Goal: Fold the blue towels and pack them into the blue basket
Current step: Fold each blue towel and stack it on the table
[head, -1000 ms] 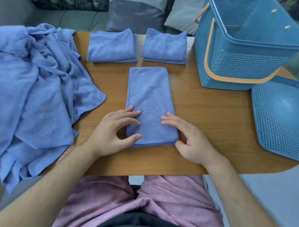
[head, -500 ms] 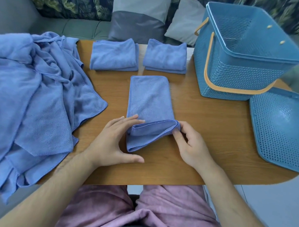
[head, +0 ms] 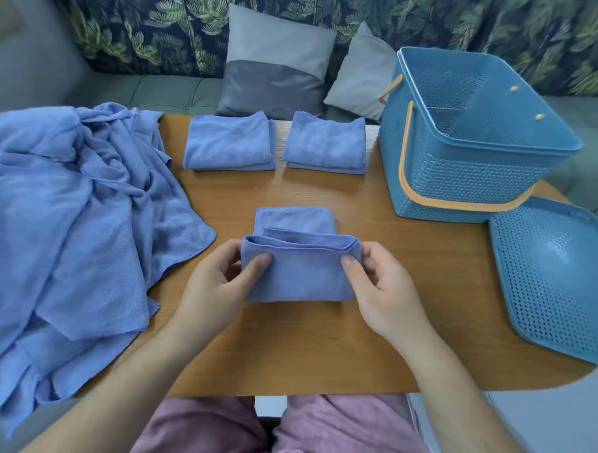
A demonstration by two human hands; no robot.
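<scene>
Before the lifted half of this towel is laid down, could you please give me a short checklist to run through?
1. Left hand pinches the half-folded towel at its left corner: ok.
2. Right hand pinches its right corner: ok.
3. Lifted edge held level between the hands: ok.
4. Lifted edge meets the far edge squarely: cannot tell, fold not yet laid.
5. Folded towel on the left and folded towel on the right lie apart from the landing spot: ok.
6. Blue basket open, its lid off and lying beside it: ok.
</scene>
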